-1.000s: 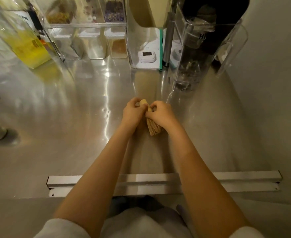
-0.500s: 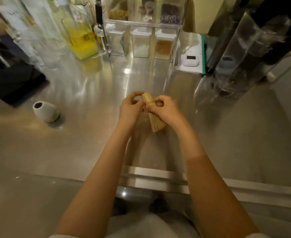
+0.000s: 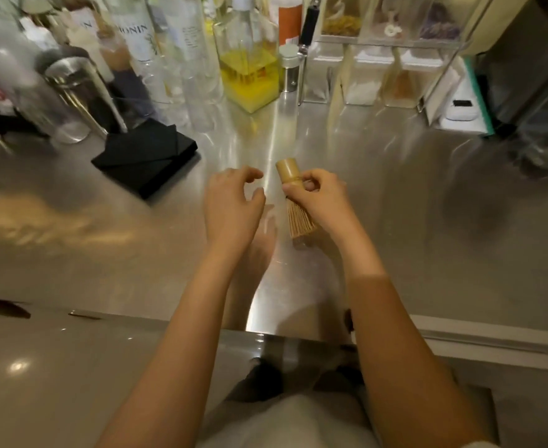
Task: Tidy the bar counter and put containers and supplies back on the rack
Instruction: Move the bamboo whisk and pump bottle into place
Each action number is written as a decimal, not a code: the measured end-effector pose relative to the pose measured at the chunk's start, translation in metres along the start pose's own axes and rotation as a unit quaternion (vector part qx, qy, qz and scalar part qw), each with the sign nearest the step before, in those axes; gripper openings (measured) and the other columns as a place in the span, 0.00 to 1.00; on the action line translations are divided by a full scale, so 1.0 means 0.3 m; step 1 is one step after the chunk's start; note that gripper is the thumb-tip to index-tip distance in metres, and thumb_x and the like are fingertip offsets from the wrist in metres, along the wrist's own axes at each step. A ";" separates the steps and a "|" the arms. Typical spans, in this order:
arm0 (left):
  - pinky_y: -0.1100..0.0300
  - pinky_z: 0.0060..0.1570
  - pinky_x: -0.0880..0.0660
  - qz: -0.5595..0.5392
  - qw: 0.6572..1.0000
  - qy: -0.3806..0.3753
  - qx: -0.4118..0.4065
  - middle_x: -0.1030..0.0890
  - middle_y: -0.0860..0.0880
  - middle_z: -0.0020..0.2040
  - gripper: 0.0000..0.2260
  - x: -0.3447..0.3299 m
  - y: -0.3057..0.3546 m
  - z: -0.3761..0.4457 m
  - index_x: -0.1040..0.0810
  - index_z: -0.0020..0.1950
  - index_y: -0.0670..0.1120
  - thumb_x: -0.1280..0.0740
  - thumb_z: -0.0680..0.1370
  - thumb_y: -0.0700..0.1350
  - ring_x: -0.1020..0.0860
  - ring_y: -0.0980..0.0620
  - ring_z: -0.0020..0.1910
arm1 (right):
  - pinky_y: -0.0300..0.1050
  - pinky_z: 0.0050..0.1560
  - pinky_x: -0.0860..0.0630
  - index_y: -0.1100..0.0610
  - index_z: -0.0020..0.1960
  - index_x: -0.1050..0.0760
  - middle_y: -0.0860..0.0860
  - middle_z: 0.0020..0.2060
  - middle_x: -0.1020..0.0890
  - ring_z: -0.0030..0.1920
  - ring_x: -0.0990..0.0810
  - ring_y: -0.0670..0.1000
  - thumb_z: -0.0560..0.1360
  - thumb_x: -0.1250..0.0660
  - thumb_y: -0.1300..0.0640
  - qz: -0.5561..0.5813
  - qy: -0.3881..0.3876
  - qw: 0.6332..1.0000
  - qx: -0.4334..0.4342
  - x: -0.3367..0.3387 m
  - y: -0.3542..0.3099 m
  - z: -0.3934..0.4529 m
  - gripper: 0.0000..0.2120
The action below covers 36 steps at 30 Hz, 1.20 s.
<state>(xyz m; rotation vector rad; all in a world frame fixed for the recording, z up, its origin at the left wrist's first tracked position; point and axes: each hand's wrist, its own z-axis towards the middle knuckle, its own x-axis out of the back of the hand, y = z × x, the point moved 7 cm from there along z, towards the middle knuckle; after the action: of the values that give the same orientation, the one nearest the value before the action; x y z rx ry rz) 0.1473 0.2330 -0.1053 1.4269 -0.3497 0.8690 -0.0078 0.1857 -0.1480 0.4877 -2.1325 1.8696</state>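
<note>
- While it hangs just above the brushed steel bar counter [image 3: 379,195], the small bamboo tea whisk with a pale cylindrical handle and a fan of thin tan tines [image 3: 295,202] has its long axis running away from the person: handle end far and a little left, tines near and slightly right, close to the metal but seemingly not resting on it
- The right hand [image 3: 318,197] grips the whisk at the waist where handle meets tines, thumb and fingers curled round it from the right, so the handle top stands free beyond the knuckles
- The left hand [image 3: 232,202] is just beside the whisk on its left, apart from it, fingers loosely curled and spread, holding nothing
- That decides the coming move, as I judge it: the right hand is the carrier, and the whisk has to travel forward and right toward the clear acrylic rack of lidded ingredient boxes [image 3: 392,50] at the back of the counter
- Left of the rack, well apart from the hands, stand a square glass bottle of yellow liquid [image 3: 250,69], tall clear syrup bottles [image 3: 182,50] and a steel shaker tin [image 3: 78,92]
- A folded black cloth [image 3: 146,156] lies on the counter, nearer the left hand than the right
</note>
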 end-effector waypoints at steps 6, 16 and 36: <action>0.62 0.57 0.39 0.051 0.996 -0.049 0.058 0.28 0.47 0.62 0.20 0.053 -0.169 0.025 0.26 0.63 0.50 0.31 0.72 0.44 0.34 0.47 0.65 | 0.33 0.36 0.32 0.53 0.45 0.25 0.43 0.32 0.28 0.33 0.29 0.41 0.70 0.28 0.53 0.026 0.024 0.999 -0.009 -0.071 -0.042 0.008 0.08; 0.79 0.27 0.31 -0.169 0.968 -0.099 0.157 0.26 0.48 0.52 0.18 -0.018 -0.253 0.001 0.25 0.55 0.44 0.30 0.69 0.30 0.28 0.58 0.39 | 0.38 0.40 0.28 0.53 0.44 0.24 0.44 0.32 0.25 0.36 0.25 0.45 0.70 0.28 0.53 0.091 0.082 0.992 -0.041 -0.023 -0.023 0.041 0.07; 0.79 0.30 0.30 -0.286 0.931 -0.189 0.123 0.24 0.57 0.43 0.22 -0.229 -0.117 0.013 0.24 0.60 0.44 0.26 0.67 0.33 0.25 0.61 0.39 | 0.32 0.40 0.24 0.59 0.51 0.28 0.51 0.42 0.21 0.39 0.19 0.41 0.70 0.30 0.68 0.234 0.031 0.970 0.064 0.078 -0.163 0.029 0.13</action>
<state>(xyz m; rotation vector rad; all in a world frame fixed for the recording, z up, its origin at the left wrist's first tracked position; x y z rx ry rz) 0.1277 0.2110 -0.1767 1.8063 -0.0930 0.1595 -0.0086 0.1697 -0.0954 -0.0649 -2.2355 2.2396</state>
